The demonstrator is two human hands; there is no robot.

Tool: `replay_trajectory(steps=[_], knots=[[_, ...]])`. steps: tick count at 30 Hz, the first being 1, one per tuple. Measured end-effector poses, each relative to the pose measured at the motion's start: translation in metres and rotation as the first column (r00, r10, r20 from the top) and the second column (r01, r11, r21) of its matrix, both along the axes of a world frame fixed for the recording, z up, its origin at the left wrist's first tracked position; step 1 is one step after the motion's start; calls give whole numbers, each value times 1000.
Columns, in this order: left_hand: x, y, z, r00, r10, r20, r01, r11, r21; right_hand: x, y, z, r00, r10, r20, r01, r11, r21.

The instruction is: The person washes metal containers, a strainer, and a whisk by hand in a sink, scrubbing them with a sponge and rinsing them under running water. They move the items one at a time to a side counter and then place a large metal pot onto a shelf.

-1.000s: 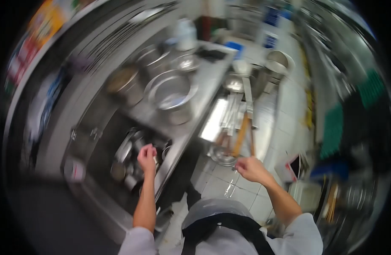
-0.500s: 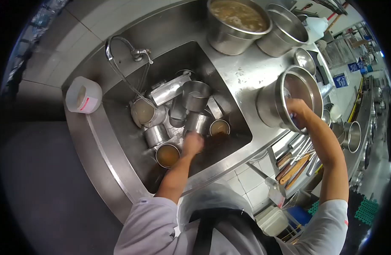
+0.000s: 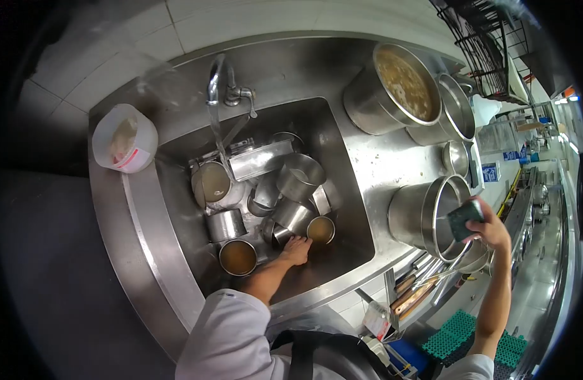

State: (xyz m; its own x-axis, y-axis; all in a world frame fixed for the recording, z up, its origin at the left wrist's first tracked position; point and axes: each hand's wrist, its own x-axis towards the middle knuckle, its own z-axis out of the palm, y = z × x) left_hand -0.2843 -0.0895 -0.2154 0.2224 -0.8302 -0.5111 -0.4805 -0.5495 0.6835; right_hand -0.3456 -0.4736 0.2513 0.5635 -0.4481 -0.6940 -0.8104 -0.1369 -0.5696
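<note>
My right hand [image 3: 489,227] grips a dark green scouring pad [image 3: 465,220] at the mouth of a large steel pot [image 3: 408,215] on the counter. The pot's opening faces the right side of the view. Down in the sink [image 3: 342,190], my left hand [image 3: 296,251] reaches with its fingers out to the edge of a steel container [image 3: 294,216]. Close to those fingers is a small round tin [image 3: 320,230] with cloudy liquid. Another tin [image 3: 238,258], holding brownish liquid, stands left of the hand.
A faucet [image 3: 217,82] runs over a white tub [image 3: 213,183] among several steel containers. A translucent plastic bucket [image 3: 136,142] sits on the left ledge. Behind the steel pot stand a big soup pot [image 3: 402,85] and another pot [image 3: 456,107]. Wooden-handled tools [image 3: 415,297] lie below the counter edge.
My right hand has come up out of the steel pot, bringing the scouring pad into sight. My left hand has gone from a blurred, closed shape to fingers extended at the container. The view has shifted.
</note>
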Motion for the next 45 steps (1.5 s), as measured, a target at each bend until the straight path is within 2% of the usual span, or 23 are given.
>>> replay_trajectory(steps=[2, 7, 8, 10, 12, 14, 16, 19, 22, 24, 26, 27, 30, 33, 36, 38, 39, 40, 41, 42, 43, 44, 45], knots=[[5, 22, -20, 990, 54, -127, -76, 980, -183, 10, 26, 40, 994, 36, 107, -25, 994, -102], [77, 72, 42, 843, 290, -453, -383, 915, -128, 38, 59, 71, 899, 128, 419, -75, 987, -141], [89, 78, 24, 772, 247, -586, -474, 838, -271, 49, 67, 75, 877, 149, 458, -103, 987, -124], [134, 101, 53, 347, 408, -844, -653, 751, 95, 70, 81, 75, 838, 222, 499, -214, 974, -76], [172, 129, 94, 119, 323, -939, -847, 526, 73, 91, 100, 74, 829, 285, 482, -301, 952, -45], [187, 140, 144, -143, 27, -989, -937, 317, 144, 114, 118, 64, 812, 361, 460, -403, 915, -7], [198, 144, 150, -233, -128, -964, -971, 89, 223, 142, 141, 48, 785, 415, 460, -488, 872, 47], [223, 124, 96, -294, -25, -956, -928, -232, 291, 191, 185, -18, 665, 478, 573, -605, 795, 38], [230, 100, 81, -332, -219, -918, -889, -252, 382, 239, 259, -124, 395, 707, 586, -639, 670, -378], [225, 73, 136, -341, -176, -923, -848, -366, 383, 251, 316, -186, 42, 878, 477, -365, 457, -811], [235, 63, 88, -213, -253, -944, -894, -338, 293, 235, 358, -222, 115, 973, 199, -248, 222, -943], [240, 65, 63, -79, -422, -903, -936, -280, 213, 241, 357, -234, 144, 957, 250, -310, 284, -907], [207, 72, 152, -374, -275, -886, -763, -452, 462, 261, 358, -234, 655, 725, 213, -612, 674, -415], [202, 72, 118, -306, -264, -915, -731, -550, 404, 271, 348, -296, 843, 497, 205, -488, 868, -95], [196, 56, 129, -403, 69, -913, -645, -729, 230, 264, 349, -282, 829, 558, 42, -535, 812, -231], [170, 49, 149, -410, 470, -782, -703, -709, -57, 255, 358, -247, 736, 666, -122, -655, 655, -376], [169, 55, 129, -406, 389, -827, -740, -671, 47, 252, 359, -249, 718, 689, -99, -657, 622, -426], [159, 64, 131, -358, 394, -846, -823, -562, 86, 251, 359, -277, 831, 556, 39, -517, 795, -316], [149, 72, 142, -304, 393, -868, -893, -436, 115, 259, 356, -326, 912, 379, 160, -351, 919, -179], [141, 77, 152, -244, 387, -889, -947, -291, 133, 262, 359, -321, 926, 223, 306, -295, 931, 214], [131, 85, 162, -191, 291, -937, -977, -145, 154, 266, 363, -314, 951, 21, 307, -207, 782, 588], [123, 94, 169, -151, 192, -970, -988, 15, 157, 262, 357, -305, 965, 28, 262, -222, 624, 749], [113, 104, 172, -136, 79, -988, -986, 91, 143, 249, 368, -254, 994, -95, 44, 19, 578, 816]])
